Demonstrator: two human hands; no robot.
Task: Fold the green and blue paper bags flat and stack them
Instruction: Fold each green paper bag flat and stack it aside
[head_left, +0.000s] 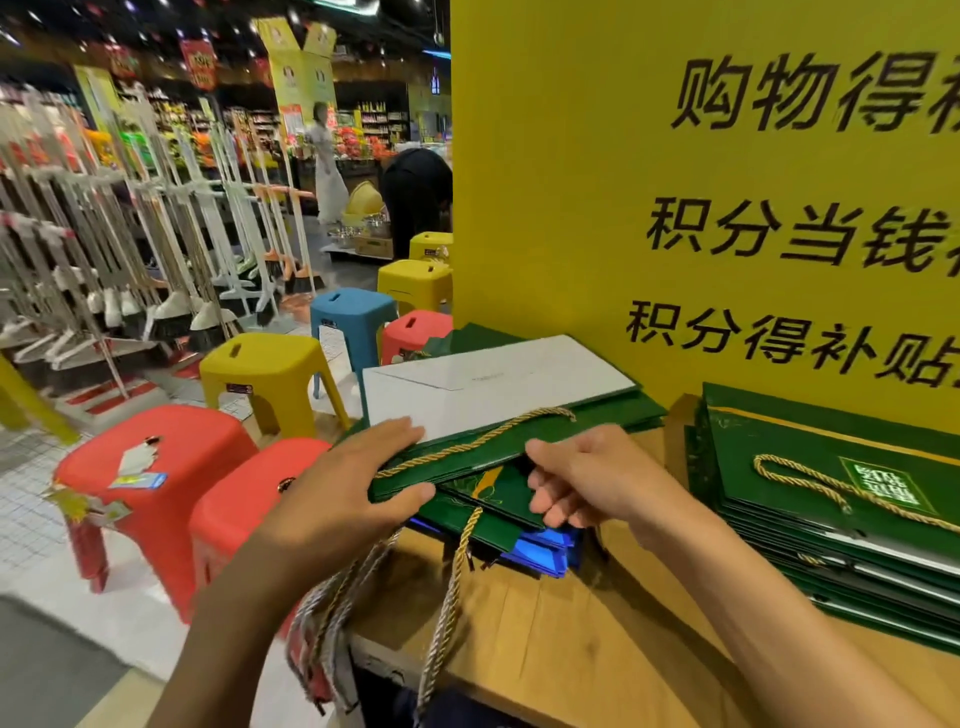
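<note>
The left hand (358, 483) pinches the green bag (493, 456), thumb underneath. The right hand (587, 478) curls around its near edge. Blue bags (540, 556) lie under both grips, and a stack (779, 441) lies to their right.

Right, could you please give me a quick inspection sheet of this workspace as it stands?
Surface: wooden table, bare wood showing at the near edge.
Job's things: green bag on top of a pile, mostly flattened; blue bags underneath; stack of green bags lying flat to the right; gold cord handles hanging over the table edge.
Clutter: nothing seen.
Hands: left hand grips the green bag's left end; right hand curls its fingers round the bag's near edge.
Cables: nothing seen.
Surroundings: yellow sign behind the table; plastic stools and a rack of brooms to the left.
</note>
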